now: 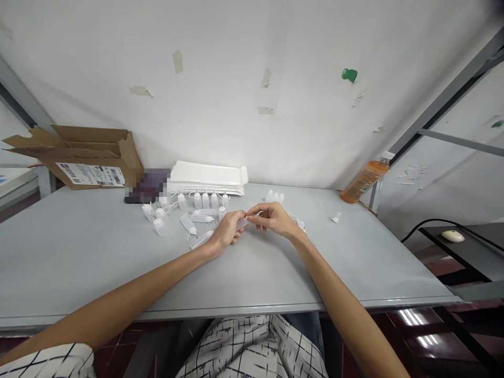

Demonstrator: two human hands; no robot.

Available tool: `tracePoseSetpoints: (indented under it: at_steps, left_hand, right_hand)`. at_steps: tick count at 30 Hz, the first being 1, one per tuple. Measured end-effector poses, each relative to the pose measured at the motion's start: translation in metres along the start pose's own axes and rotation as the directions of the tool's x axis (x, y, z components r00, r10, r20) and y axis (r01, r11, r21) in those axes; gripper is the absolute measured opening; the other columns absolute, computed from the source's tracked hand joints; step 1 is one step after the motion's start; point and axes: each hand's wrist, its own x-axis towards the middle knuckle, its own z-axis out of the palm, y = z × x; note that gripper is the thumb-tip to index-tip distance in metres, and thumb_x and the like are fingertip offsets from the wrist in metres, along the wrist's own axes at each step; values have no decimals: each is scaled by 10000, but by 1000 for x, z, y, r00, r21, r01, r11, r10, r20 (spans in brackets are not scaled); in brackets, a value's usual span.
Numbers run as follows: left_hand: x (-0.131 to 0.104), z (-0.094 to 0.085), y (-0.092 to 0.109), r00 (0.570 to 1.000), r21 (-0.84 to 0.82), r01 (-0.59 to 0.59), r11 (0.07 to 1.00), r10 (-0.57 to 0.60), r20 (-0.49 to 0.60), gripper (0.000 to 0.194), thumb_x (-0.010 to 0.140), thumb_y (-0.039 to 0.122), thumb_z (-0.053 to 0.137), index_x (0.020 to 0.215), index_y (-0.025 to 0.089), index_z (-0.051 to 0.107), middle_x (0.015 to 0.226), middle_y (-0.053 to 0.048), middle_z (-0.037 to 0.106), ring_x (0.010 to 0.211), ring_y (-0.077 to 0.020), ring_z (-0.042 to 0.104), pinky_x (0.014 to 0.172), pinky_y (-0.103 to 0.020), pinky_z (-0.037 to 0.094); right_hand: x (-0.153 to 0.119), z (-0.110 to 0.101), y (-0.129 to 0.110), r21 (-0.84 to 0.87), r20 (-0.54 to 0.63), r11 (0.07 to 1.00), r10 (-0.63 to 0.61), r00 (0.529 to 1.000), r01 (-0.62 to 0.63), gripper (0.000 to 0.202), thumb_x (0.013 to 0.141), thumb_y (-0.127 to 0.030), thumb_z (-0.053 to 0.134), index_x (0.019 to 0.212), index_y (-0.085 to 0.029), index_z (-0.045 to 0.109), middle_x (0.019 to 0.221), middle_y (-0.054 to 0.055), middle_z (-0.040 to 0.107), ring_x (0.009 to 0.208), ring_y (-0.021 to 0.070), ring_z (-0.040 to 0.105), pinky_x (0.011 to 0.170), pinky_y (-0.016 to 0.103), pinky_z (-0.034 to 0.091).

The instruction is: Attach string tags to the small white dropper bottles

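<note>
My left hand (pixel 228 230) is wrapped round a small translucent plastic squeeze bottle (pixel 241 223), which tilts up to the right. My right hand (pixel 273 217) meets it at the upper end, thumb and forefinger pinched at the bottle's tip on a thin white piece, perhaps the cap or its strap. The fingers cover most of that detail. Beside my left hand, several similar bottles (pixel 188 224) lie on their sides, and more bottles (pixel 205 200) stand upright in a loose row behind them. Beyond my right hand sit several small white pieces (pixel 274 196).
A stack of white envelopes (pixel 207 177) lies against the wall, with a dark phone-like object (pixel 151 184) and an open cardboard box (pixel 90 157) to its left. An orange drink bottle (pixel 364 178) leans at the right. One small white piece (pixel 335 217) rests on the grey table (pixel 378 262).
</note>
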Motion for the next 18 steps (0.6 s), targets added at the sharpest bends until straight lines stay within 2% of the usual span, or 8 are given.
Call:
tracePoseSetpoints:
  at_steps: [6, 11, 18]
  left_hand:
    - [1, -1, 9, 991, -57, 106, 993, -101, 93, 240, 801, 418, 533, 770, 184, 486, 620, 46, 364, 447, -34, 149, 423, -185, 78]
    - [2, -2, 9, 985, -131, 89, 987, -67, 159, 215, 794, 396, 571, 858, 192, 553, 622, 50, 373, 438, -34, 195, 419, -167, 98]
    - [2, -3, 11, 983, -148, 113, 983, -89, 163, 189, 774, 361, 581, 814, 177, 565, 609, 53, 354, 443, -29, 203, 410, -162, 118]
  right_hand:
    - [-1, -3, -2, -61, -33, 998, -30, 999, 28, 261, 783, -403, 734, 859, -153, 742, 541, -38, 531, 471, 87, 463, 478, 239, 362]
    - [-5, -12, -10, 21, -31, 999, -26, 999, 27, 307, 795, -455, 715, 881, -160, 724, 695, 17, 651, 495, 89, 482, 491, 254, 395]
    - [-5, -17, -9, 33, -97, 999, 22, 995, -19, 285, 784, -440, 721, 803, -155, 705, 649, 6, 593, 517, 102, 516, 509, 264, 427]
